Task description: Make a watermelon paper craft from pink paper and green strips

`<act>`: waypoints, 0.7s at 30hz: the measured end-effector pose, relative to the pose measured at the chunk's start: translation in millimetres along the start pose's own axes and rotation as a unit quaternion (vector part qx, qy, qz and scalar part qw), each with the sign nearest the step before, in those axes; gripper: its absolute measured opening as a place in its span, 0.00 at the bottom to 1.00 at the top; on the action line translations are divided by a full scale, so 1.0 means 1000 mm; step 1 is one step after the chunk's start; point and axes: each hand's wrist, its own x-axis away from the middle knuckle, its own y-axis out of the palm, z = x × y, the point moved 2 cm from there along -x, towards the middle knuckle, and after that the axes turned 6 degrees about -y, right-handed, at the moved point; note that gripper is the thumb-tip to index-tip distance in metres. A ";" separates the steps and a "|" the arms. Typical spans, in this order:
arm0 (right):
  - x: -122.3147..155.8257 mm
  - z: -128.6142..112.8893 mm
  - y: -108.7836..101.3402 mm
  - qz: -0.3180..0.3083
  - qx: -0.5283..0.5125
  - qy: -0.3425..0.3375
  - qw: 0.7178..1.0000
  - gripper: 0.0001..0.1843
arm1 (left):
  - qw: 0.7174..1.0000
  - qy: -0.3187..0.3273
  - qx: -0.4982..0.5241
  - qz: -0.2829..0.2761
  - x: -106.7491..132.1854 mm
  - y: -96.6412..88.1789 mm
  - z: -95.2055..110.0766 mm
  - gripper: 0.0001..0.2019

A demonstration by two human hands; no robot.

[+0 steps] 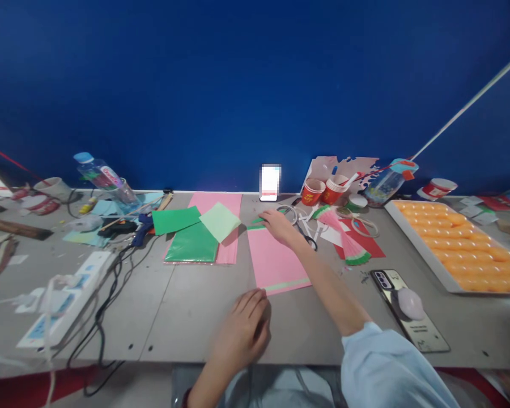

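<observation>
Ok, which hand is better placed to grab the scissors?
Right. The right hand sits at the pink sheet's far end, beside the scissors; the left hand is back at its near corner.

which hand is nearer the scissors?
Right. The right hand is at the far end of the pink sheet, beside the scissors; the left hand is by its near corner.

A big dark blue wall (238,85) stands behind a long grey table (187,317), and a thin white pole (467,105) leans across the wall.
</observation>
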 end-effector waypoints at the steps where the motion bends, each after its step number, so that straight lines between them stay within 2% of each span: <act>1: 0.000 0.000 0.002 0.002 0.003 0.003 1.000 0.13 | 1.000 -0.002 0.000 -0.001 0.000 -0.001 0.000 0.18; 9: 0.000 -0.002 0.000 0.028 -0.023 0.007 0.999 0.08 | 0.999 -0.019 0.026 -0.025 0.001 0.001 -0.002 0.19; 12: -0.001 -0.003 -0.012 0.078 -0.079 0.020 0.994 0.07 | 0.996 -0.041 0.080 -0.015 0.004 0.000 -0.007 0.21; 14: -0.001 -0.005 -0.026 0.147 -0.180 0.050 0.971 0.07 | 0.987 -0.078 0.143 0.000 0.002 -0.007 -0.013 0.20; 16: 0.001 -0.008 -0.042 0.195 -0.289 0.078 0.934 0.08 | 0.969 -0.112 0.219 0.022 -0.007 -0.021 -0.020 0.18; 19: 0.009 -0.023 -0.065 0.202 -0.396 0.092 0.891 0.12 | 0.935 -0.174 0.301 0.067 -0.036 -0.048 -0.033 0.12; 21: 0.015 -0.036 -0.075 0.157 -0.447 0.091 0.876 0.13 | 0.910 -0.197 0.347 0.109 -0.067 -0.063 -0.042 0.13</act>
